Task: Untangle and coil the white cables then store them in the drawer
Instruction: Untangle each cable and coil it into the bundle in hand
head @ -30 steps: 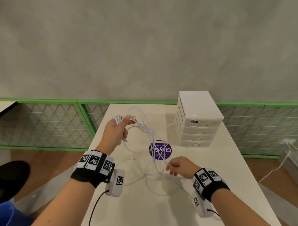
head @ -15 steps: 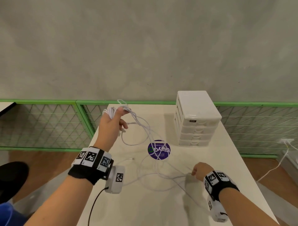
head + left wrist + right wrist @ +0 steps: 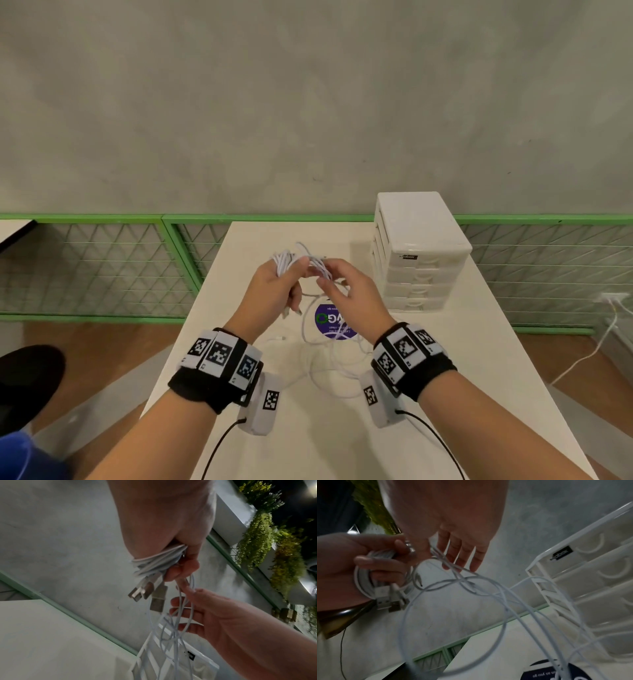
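Several thin white cables (image 3: 310,260), light and floppy: coil wrapped round left hand (image 3: 274,284); right hand (image 3: 346,291), fingers loosely spread, feeding slack. Best grabbed near plugs (image 3: 147,592).

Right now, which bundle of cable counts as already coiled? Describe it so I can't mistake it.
Start at the white drawer unit on the table's far right, then look left to the left hand. The coiled bundle is the tight white wrap its fingers grip, metal USB plugs hanging below; the other strands trail loose.
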Action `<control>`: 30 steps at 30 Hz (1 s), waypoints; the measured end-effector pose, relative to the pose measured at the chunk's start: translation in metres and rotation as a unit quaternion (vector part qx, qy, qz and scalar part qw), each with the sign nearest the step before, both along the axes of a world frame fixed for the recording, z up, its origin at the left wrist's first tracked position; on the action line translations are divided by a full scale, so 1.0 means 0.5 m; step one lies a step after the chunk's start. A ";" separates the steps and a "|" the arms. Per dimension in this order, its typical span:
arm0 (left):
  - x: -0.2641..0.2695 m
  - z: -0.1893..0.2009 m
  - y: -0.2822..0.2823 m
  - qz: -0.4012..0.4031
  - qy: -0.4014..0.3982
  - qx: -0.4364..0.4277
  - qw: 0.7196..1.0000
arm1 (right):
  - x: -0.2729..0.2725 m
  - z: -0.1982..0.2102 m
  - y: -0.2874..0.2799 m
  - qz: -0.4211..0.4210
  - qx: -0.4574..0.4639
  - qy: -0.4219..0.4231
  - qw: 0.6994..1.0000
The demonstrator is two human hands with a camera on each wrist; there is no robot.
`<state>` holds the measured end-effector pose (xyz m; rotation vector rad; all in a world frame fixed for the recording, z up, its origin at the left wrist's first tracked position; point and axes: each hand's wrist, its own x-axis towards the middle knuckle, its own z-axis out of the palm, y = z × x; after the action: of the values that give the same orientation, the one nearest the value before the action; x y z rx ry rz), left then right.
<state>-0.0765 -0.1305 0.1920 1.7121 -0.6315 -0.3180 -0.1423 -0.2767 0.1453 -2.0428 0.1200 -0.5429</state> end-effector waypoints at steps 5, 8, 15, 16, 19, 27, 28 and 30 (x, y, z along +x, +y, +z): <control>0.016 -0.008 0.009 0.066 -0.025 0.057 0.996 | -0.003 -0.040 -0.028 -0.008 -0.108 0.084 0.990; 0.030 -0.029 0.021 0.098 0.024 0.045 0.994 | -0.022 -0.061 -0.056 -0.017 -0.132 0.121 0.984; 0.026 -0.039 0.008 0.068 0.024 0.147 0.987 | -0.032 -0.051 -0.081 -0.083 -0.005 0.023 0.996; 0.023 -0.037 0.005 0.049 0.026 0.156 0.986 | -0.033 -0.037 -0.077 -0.064 0.003 0.009 0.998; 0.004 -0.033 -0.007 0.002 0.045 0.149 0.988 | -0.032 -0.001 -0.040 0.008 0.006 0.001 1.000; 0.000 -0.024 0.001 0.031 0.035 0.150 0.988 | -0.024 -0.043 -0.028 0.100 0.025 0.123 0.987; 0.002 -0.020 0.006 0.045 0.040 0.142 0.988 | -0.025 -0.054 -0.031 0.108 0.000 0.145 0.983; 0.008 -0.010 0.013 0.067 0.038 0.127 0.989 | -0.029 -0.086 -0.044 0.102 -0.040 0.198 0.974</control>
<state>-0.0726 -0.1240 0.1872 1.9669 -0.4313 -0.3785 -0.1567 -0.2985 0.1022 -2.1892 0.1244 -0.0082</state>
